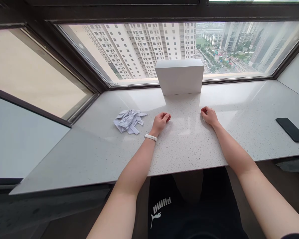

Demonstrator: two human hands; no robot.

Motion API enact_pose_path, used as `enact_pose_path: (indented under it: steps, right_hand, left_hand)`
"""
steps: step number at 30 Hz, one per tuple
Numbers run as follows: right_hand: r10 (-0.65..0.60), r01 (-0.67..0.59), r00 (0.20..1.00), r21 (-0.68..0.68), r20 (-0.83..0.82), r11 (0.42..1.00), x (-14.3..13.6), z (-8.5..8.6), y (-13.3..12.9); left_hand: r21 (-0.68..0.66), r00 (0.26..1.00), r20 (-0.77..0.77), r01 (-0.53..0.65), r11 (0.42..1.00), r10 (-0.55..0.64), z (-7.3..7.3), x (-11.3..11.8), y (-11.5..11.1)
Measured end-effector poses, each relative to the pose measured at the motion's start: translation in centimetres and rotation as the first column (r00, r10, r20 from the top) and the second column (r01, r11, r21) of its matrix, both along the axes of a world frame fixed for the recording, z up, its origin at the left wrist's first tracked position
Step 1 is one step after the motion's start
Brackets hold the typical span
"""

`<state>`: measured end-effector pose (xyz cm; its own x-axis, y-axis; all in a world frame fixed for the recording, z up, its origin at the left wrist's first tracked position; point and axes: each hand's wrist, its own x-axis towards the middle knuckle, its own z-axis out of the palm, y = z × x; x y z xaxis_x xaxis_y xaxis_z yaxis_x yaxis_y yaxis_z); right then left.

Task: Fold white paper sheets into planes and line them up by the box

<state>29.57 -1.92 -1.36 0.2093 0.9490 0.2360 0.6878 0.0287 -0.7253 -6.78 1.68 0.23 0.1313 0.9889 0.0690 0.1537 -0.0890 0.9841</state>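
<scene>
Folded papers lie outside the white box, inside hidden.

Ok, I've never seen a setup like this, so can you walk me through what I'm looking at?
There is no machine here: these are a person's own two bare hands. The single picture comes from a camera worn on their head, looking forward and down.

The left hand, with a white band on its wrist, and the right hand are both loosely curled at the pale, speckled counter. I see nothing held in either.

Beside the left hand, on its outer side, lies a pile of folded white paper. A white box stands beyond the hands, by the window. Far to the right lies a dark phone.
</scene>
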Motion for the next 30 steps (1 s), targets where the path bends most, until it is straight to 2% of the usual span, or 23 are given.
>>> enact_pose_path:
  steps: [30]
  right_hand:
    - [0.010,-0.010,1.000,0.013,0.004,1.000,0.43,-0.48,0.36]
  left_hand:
    - [0.011,1.000,-0.012,-0.004,1.000,0.004,-0.10,0.14,0.11]
